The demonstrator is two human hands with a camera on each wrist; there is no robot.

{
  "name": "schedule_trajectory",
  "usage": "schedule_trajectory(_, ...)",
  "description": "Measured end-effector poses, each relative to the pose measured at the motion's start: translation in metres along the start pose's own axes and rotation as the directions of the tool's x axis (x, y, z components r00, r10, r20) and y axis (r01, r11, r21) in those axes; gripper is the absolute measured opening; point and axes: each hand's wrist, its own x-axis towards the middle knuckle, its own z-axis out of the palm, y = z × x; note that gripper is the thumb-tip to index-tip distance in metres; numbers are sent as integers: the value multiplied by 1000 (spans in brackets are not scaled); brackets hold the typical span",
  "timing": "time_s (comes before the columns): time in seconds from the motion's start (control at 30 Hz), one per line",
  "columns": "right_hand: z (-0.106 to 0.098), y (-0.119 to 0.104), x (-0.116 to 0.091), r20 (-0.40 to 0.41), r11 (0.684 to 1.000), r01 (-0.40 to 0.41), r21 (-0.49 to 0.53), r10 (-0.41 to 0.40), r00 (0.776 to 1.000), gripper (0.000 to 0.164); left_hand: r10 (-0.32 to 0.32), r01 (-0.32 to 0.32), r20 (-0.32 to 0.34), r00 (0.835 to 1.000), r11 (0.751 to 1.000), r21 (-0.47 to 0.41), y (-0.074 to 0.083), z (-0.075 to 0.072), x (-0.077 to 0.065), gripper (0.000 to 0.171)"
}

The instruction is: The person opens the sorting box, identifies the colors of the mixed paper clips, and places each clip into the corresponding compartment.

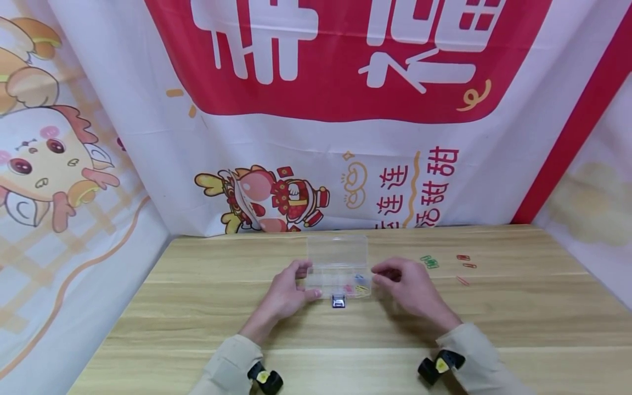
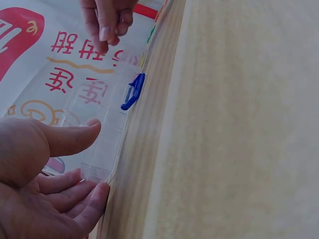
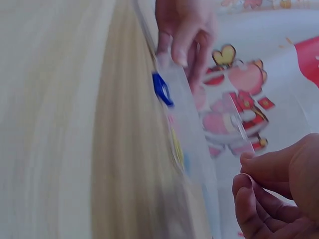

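Observation:
A clear plastic compartment box (image 1: 321,278) lies on the table with its clear lid (image 1: 337,250) raised at the back. Blue clips (image 1: 359,277), pink clips (image 1: 348,288) and yellow clips (image 1: 362,288) lie in compartments toward its right end. On the front edge sits a dark blue latch (image 1: 338,301), also seen in the left wrist view (image 2: 133,91). My left hand (image 1: 288,288) holds the box's left end, thumb at the front edge and fingers behind. My right hand (image 1: 407,282) is at the box's right end, fingers bent, thumb and index tips slightly apart, nothing visible between them.
Right of my right hand lie several green paper clips (image 1: 430,262), two red paper clips (image 1: 463,257) and a pinkish-red paper clip (image 1: 462,280). The wooden table (image 1: 207,307) meets a printed cloth (image 1: 316,142) at the back. Each sleeve carries a black wrist camera.

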Motion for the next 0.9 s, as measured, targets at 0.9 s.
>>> schedule_trajectory(0.9, -108, 102, -28, -102, 970, -148, -192, 131, 986, 42, -5, 5, -2, 1000, 1000, 0, -2, 0, -1, 72)
